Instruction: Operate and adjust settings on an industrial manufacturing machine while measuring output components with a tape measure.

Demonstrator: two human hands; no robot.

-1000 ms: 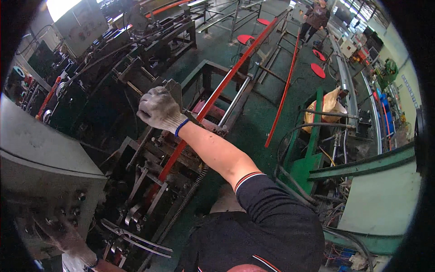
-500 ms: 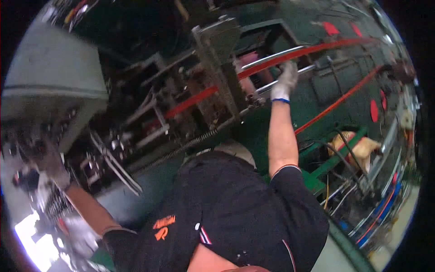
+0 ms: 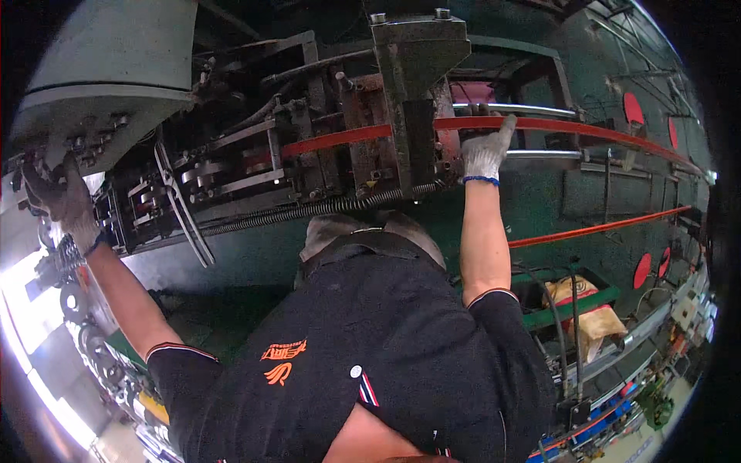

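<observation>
A long red strip (image 3: 587, 131) runs through a dark metal machine (image 3: 421, 69) and on to the right. My right hand (image 3: 485, 154), in a pale work glove with a blue cuff, is closed on this strip just right of the machine's upright block; the thumb shows over the front edge and the fingers are partly hidden behind. At the far left, my left hand (image 3: 63, 202), also gloved, is raised beside the small knobs (image 3: 81, 143) under a grey box (image 3: 127, 58). Its thumb and fingers are apart, and whether it touches a knob cannot be made out.
A coil spring (image 3: 309, 210) stretches along the machine's near side, and a metal bar (image 3: 184, 208) juts toward me. Another red strip (image 3: 602, 228) passes lower right, above a green frame (image 3: 540, 309) with a tan sack (image 3: 594, 328). Red discs (image 3: 641, 270) stand at the right.
The view has turned and steadied, with the machine now lying more level. My right hand stays at the red strip, and my left hand stays near the grey box.
</observation>
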